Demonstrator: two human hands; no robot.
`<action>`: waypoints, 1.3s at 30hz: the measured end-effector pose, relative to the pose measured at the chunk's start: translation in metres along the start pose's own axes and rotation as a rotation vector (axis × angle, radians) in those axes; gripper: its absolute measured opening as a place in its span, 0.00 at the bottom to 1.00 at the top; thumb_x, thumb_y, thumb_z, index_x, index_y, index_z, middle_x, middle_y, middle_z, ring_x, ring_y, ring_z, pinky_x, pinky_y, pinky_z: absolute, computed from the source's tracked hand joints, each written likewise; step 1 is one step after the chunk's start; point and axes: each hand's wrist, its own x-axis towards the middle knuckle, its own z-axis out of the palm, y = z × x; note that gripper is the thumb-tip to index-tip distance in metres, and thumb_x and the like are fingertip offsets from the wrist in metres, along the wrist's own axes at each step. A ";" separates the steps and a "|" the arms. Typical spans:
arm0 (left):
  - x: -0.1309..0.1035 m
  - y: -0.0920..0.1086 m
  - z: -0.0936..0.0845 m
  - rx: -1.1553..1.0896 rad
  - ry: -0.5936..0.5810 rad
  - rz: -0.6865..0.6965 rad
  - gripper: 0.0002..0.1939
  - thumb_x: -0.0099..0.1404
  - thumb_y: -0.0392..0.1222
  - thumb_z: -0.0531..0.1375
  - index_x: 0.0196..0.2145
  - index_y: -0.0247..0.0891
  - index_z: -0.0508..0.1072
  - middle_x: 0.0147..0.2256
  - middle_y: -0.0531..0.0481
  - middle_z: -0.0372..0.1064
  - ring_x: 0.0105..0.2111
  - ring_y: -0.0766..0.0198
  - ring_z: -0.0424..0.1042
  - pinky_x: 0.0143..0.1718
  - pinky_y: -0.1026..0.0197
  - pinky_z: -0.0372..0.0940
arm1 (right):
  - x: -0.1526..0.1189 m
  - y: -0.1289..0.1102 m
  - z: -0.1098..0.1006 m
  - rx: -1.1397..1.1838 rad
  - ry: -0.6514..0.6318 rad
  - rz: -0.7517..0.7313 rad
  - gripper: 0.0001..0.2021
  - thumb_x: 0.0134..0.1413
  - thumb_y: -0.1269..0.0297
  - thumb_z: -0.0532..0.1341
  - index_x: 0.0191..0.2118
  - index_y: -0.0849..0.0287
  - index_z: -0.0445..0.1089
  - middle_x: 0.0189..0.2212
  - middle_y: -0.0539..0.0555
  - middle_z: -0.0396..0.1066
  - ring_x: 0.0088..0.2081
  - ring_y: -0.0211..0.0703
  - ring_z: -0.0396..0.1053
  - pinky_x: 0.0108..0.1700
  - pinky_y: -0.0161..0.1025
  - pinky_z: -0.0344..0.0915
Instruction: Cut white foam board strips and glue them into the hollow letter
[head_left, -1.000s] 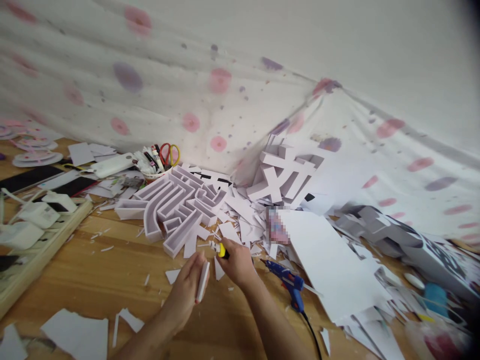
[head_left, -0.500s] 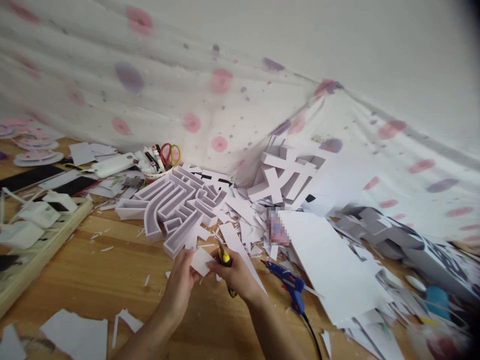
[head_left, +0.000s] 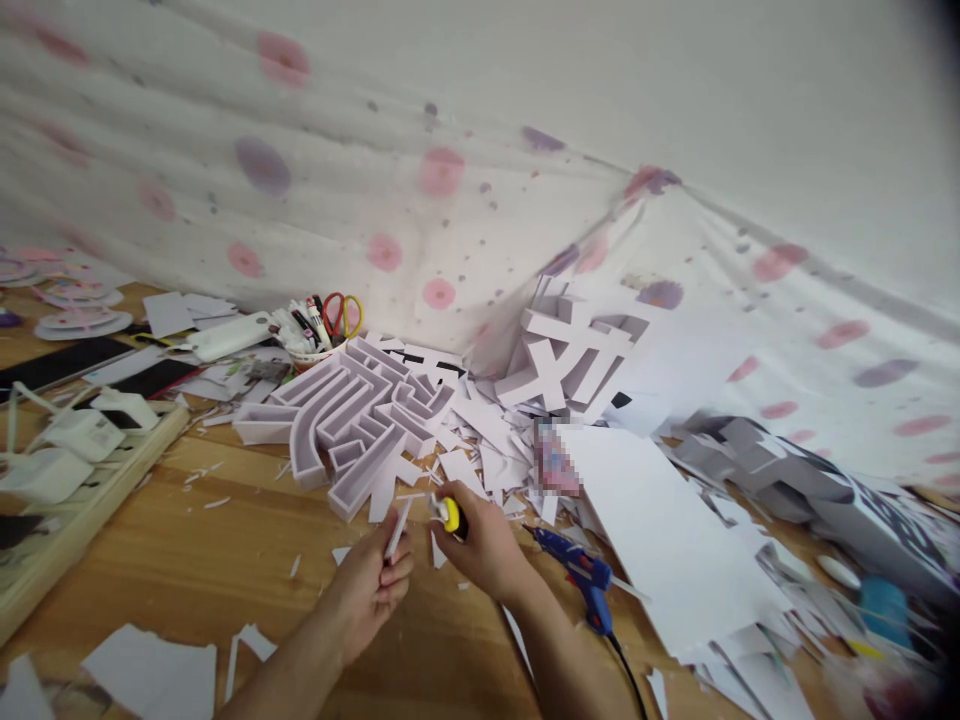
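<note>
My left hand (head_left: 367, 590) is closed on a small white board piece (head_left: 398, 530), which is turned nearly edge-on. Just to its right, my right hand (head_left: 484, 550) grips a yellow-and-black utility knife (head_left: 452, 515); the fingers cover most of its handle. The knife and the piece are apart. Beyond both hands, a white hollow character (head_left: 367, 480) with raised walls lies on the wooden table (head_left: 247, 540). White offcuts (head_left: 502, 465) are heaped behind my right hand.
A blue glue gun (head_left: 589, 580) lies right of my right arm, beside a large white board (head_left: 667, 540). Another white character (head_left: 551, 370) leans at the back. Scissors (head_left: 343, 315) and pens stand in a basket. A power strip (head_left: 112, 510) with chargers runs along the left.
The white piece has turned from face-on to edge-on in my left hand. My right hand has let go of its edge and rotated with the knife, moving slightly up and right.
</note>
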 end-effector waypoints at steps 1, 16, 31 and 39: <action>0.001 -0.002 0.001 0.010 0.026 0.058 0.20 0.55 0.52 0.63 0.21 0.34 0.60 0.14 0.63 0.47 0.10 0.81 0.44 0.09 0.77 0.36 | -0.003 -0.001 0.004 -0.091 0.007 0.017 0.12 0.46 0.69 0.56 0.40 0.57 0.65 0.29 0.49 0.70 0.29 0.39 0.65 0.32 0.34 0.57; 0.001 -0.009 0.007 0.075 0.087 0.266 0.24 0.44 0.56 0.68 0.22 0.35 0.63 0.15 0.62 0.52 0.13 0.78 0.52 0.10 0.75 0.46 | -0.015 -0.016 0.017 -0.462 -0.091 -0.152 0.06 0.46 0.64 0.59 0.34 0.55 0.66 0.29 0.48 0.71 0.30 0.40 0.66 0.29 0.35 0.49; -0.003 -0.010 0.007 0.069 0.079 0.255 0.22 0.47 0.56 0.67 0.23 0.34 0.64 0.16 0.61 0.52 0.14 0.78 0.52 0.11 0.75 0.49 | -0.016 -0.017 0.017 -0.481 -0.084 -0.155 0.05 0.48 0.65 0.58 0.33 0.56 0.66 0.29 0.49 0.71 0.31 0.40 0.67 0.31 0.36 0.51; -0.004 -0.011 0.008 0.089 0.080 0.283 0.22 0.47 0.55 0.67 0.22 0.34 0.64 0.15 0.61 0.52 0.14 0.77 0.52 0.12 0.74 0.47 | -0.016 -0.016 0.018 -0.484 -0.089 -0.133 0.05 0.47 0.66 0.58 0.34 0.55 0.66 0.29 0.50 0.70 0.31 0.41 0.66 0.31 0.36 0.51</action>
